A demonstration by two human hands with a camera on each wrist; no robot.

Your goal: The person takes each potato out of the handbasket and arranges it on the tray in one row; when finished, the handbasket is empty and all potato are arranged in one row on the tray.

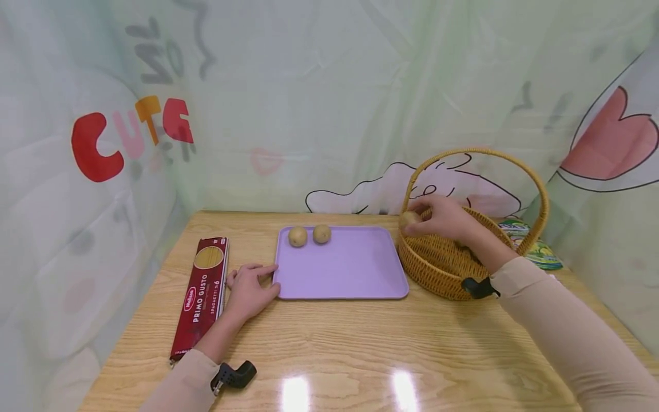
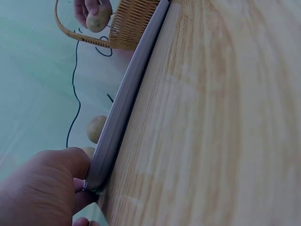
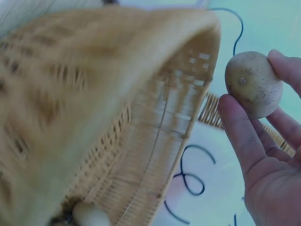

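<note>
My right hand (image 1: 440, 217) pinches a potato (image 3: 254, 84) between thumb and fingers, at the left rim of the wicker basket (image 1: 443, 274). The potato sits outside the basket wall in the right wrist view. A lilac tray (image 1: 345, 269) lies flat on the table, left of the basket. Two potatoes, one (image 1: 297, 236) in the far left corner and another (image 1: 322, 233) beside it, rest on the tray. My left hand (image 1: 252, 292) touches the tray's left edge, thumb (image 2: 77, 160) at the near corner and index finger farther back.
A red spaghetti pack (image 1: 201, 297) lies left of my left hand. Colourful packets (image 1: 540, 252) lie behind the basket's right side. Inside the basket a round pale thing (image 3: 90, 214) shows. The basket's tall handle (image 1: 540, 200) arches over it. A printed curtain (image 1: 309, 114) hangs behind the table.
</note>
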